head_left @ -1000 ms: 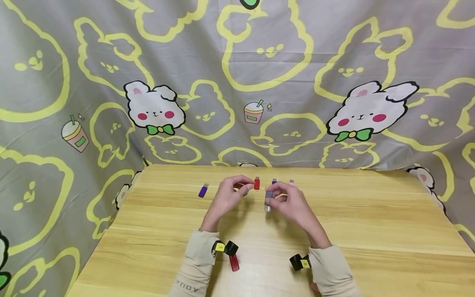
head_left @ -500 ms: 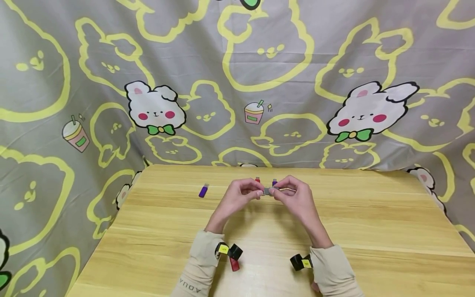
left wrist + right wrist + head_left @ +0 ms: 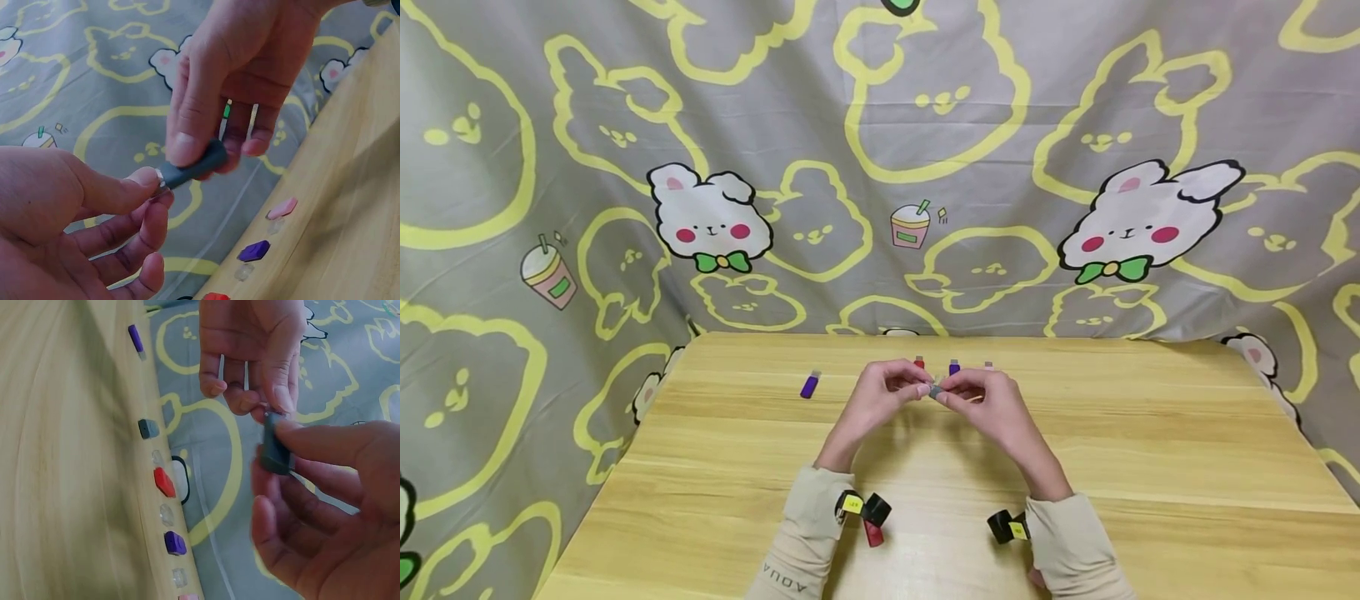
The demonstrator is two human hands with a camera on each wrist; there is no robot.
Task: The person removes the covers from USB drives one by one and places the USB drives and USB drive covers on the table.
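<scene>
In the head view a dark grey-green USB flash drive (image 3: pixel 935 392) is held between both hands above the table. My left hand (image 3: pixel 880 396) pinches its pale, clear-looking end between thumb and fingers. The thumb and fingers of my right hand (image 3: pixel 992 404) grip the dark body (image 3: pixel 199 169), shown closer in the left wrist view. Whether that pale end is a cap or the plug is too small to tell. Behind the hands lie a red USB drive (image 3: pixel 164 482), a purple one (image 3: pixel 175 543) and a pink one (image 3: pixel 282 209), partly hidden in the head view.
Another purple USB drive (image 3: pixel 810 384) lies farther left on the wooden table (image 3: pixel 1150 433). A dark grey one (image 3: pixel 149 429) sits in the row, with small clear pieces (image 3: pixel 166 515) between the drives. A dark red piece (image 3: pixel 873 534) lies by my left wrist; a patterned curtain (image 3: pixel 820 108) hangs behind.
A second ago my right hand alone held the grey drive, pale end downward. Since then it has lifted and turned the drive, and my left hand has come across to pinch the pale end.
</scene>
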